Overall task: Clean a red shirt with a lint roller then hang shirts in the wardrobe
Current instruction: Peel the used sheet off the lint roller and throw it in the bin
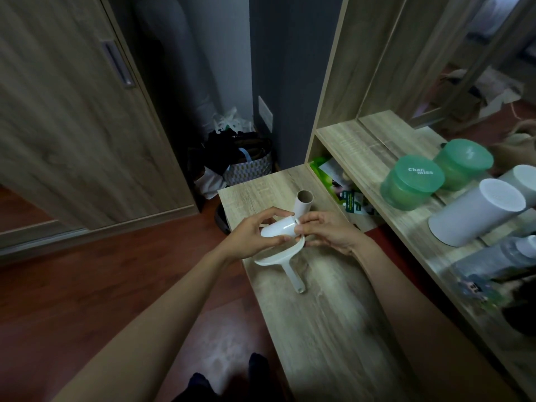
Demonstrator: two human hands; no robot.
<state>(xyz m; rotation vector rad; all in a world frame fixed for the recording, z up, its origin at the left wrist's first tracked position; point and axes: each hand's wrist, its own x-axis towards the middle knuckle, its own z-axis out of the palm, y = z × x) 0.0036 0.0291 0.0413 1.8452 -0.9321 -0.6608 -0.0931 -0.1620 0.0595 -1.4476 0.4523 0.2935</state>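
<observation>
My left hand [252,236] grips a white lint roll [277,230] held just above the wooden dresser top [324,323]. My right hand [327,232] pinches the roll's right end with its fingertips. Under both hands lies the white lint roller frame [280,256], its handle [294,277] pointing toward me. An empty cardboard core [304,201] stands tilted just behind the hands. The wooden wardrobe door [72,117] is at the left, closed. No red shirt is in view.
Two green lidded jars [412,181] and white cylinders [475,213] sit on the mirror shelf at right. Packets fill the cubby [336,181] below the shelf. Bags [240,161] crowd the dark gap beside the wardrobe. Red-brown floor [116,271] lies at left.
</observation>
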